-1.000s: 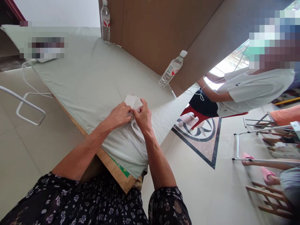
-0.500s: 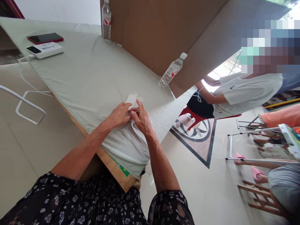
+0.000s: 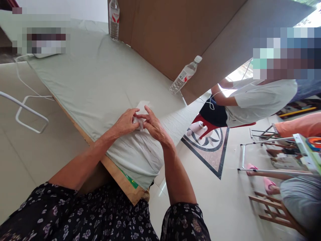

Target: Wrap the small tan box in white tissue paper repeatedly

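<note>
A small, thin white sheet, like a tissue (image 3: 143,105), lies crumpled at the near end of the cloth-covered table, between my two hands. My left hand (image 3: 126,121) has its fingers and thumb bent round the sheet's left side, pinching it. From the other side my right hand (image 3: 154,126) holds it with thumb and fingers, the index finger raised a little. The sheet's lower part is partly hidden by my fingers.
A large brown cardboard panel (image 3: 173,36) stands across the table, with one water bottle (image 3: 185,74) leaning by it and another bottle (image 3: 114,21) farther back. A seated person in a white shirt (image 3: 265,100) is at right. A white cable (image 3: 27,82) hangs at left.
The white sheet has gone from flatter to more crumpled and spread. My hands have moved slightly apart, with the right fingers more spread.
</note>
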